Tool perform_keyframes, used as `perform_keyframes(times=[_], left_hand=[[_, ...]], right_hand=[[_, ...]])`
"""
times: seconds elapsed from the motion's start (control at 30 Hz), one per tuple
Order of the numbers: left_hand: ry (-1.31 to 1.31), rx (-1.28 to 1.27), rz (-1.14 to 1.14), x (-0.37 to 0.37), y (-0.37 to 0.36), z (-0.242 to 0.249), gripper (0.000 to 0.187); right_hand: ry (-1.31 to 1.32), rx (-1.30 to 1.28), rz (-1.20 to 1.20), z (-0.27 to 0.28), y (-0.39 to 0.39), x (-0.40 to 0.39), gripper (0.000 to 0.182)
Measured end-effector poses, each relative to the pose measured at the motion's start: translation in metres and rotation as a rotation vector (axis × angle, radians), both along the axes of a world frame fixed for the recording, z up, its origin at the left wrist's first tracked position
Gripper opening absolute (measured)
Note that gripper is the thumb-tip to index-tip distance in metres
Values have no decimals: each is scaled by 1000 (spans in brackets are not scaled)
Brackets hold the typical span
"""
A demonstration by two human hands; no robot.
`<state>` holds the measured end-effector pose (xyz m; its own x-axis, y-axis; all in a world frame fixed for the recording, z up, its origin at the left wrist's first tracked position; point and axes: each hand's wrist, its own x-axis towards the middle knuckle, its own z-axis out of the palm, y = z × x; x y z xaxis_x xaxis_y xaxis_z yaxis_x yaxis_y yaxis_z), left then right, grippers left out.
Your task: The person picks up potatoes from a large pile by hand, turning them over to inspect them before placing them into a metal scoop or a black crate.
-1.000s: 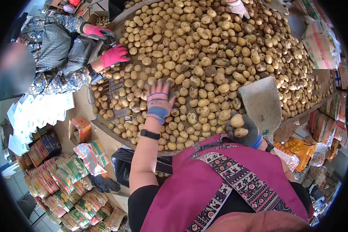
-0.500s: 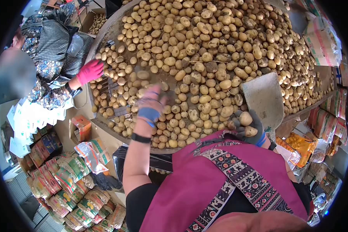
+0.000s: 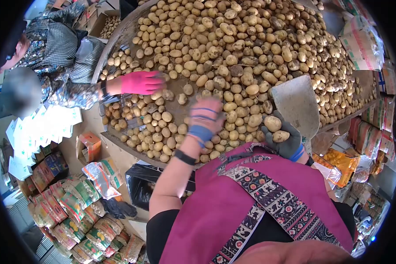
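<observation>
Potatoes (image 3: 233, 46) cover the big table in front of me, some with dark soil on them. My left hand (image 3: 205, 115), in a striped glove with a blue cuff, is low over the near potatoes and smeared by motion, its fingers indistinct. My right hand (image 3: 290, 141), in a grey glove, holds two potatoes (image 3: 273, 123) close to my apron at the near edge. Beside it a metal scoop (image 3: 298, 103) lies with its broad blade against the pile.
A co-worker's pink-gloved hand (image 3: 143, 82) reaches over the left part of the table. Below the left edge sit a black-lined box (image 3: 138, 187) and stacked printed bags (image 3: 81, 198). Orange fruit (image 3: 336, 160) in a bag is at the right.
My left hand has swept right, nearer my body. The co-worker's pink glove has moved right, farther over the potatoes. My right hand keeps its two potatoes.
</observation>
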<state>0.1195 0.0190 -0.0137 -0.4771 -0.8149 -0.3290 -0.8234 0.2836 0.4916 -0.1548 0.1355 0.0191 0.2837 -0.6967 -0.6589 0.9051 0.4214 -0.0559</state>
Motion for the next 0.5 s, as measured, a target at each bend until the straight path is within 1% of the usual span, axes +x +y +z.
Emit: perform_keyframes(times=[0.03, 0.07, 0.13, 0.17, 0.23, 0.27, 0.3, 0.33, 0.37, 0.4, 0.47, 0.5], left_hand=[[153, -49, -162, -19, 15, -22, 55], [145, -246, -260, -31, 42, -41, 58], [108, -186, -316, -30, 57, -73, 62], [111, -191, -329, -26, 55, -74, 62], [48, -134, -91, -1, 45, -72, 62], [-60, -156, -58, 10, 38, -68, 63], [-86, -144, 12, 23, 33, -62, 62], [-132, -90, 120, 36, 26, -63, 60], [-177, -41, 229, 48, 20, -64, 59], [-187, -50, 218, 61, 10, -58, 59], [-304, 104, 244, 70, 3, -45, 58], [-250, -8, 269, 66, 9, -41, 56]], right_hand=[[-8, 2, -28, 2, 0, 0, 52], [-6, -4, -35, 2, 5, 0, 52], [447, -113, 47, 3, 15, -1, 52], [450, -115, 34, 5, 16, -7, 52], [-56, -128, -152, 8, 24, -22, 53], [-61, -125, -169, 5, 31, -30, 53], [-64, -119, -174, -2, 37, -38, 53], [-69, -117, -177, -6, 41, -45, 54], [4, -74, -159, -7, 45, -49, 54], [-7, -80, -171, -10, 46, -50, 54], [-82, -98, -123, -14, 54, -56, 50], [-87, -98, -135, -20, 57, -60, 50]])
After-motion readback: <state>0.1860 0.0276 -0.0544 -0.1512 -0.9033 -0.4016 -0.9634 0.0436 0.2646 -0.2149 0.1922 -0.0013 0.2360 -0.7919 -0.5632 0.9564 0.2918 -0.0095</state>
